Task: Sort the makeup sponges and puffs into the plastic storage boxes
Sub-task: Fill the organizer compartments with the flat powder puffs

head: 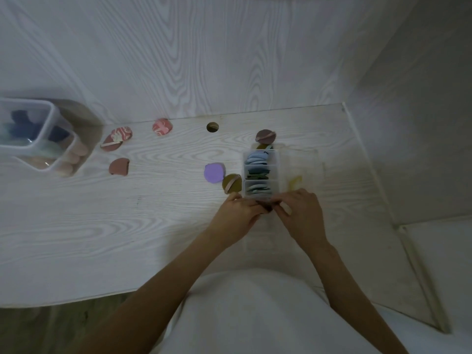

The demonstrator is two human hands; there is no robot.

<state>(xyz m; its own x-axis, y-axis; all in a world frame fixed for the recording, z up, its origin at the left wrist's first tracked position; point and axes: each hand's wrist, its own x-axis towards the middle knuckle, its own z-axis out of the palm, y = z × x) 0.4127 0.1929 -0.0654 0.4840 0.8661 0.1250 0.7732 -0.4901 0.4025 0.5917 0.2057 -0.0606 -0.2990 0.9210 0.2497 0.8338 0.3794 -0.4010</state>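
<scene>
A clear compartment box [274, 159] stands on the table right of centre, with blue, green and grey puffs upright in its sections. My left hand [238, 213] and my right hand [300, 213] meet at its near end, fingers curled and pinching a small dark puff [267, 206] between them; most of it is hidden. An olive puff [232, 183] and a purple sponge [214, 173] lie just left of the box. A mauve puff [265, 136] sits behind it. Three pink and marbled puffs [116, 139] [162, 127] [119, 166] lie farther left.
Two clear storage boxes [48, 139] with blue, green and peach sponges stand at the far left. A cable hole [212, 127] is in the table by the wall. A clear lid [306, 172] lies right of the compartment box. The table's right edge is near.
</scene>
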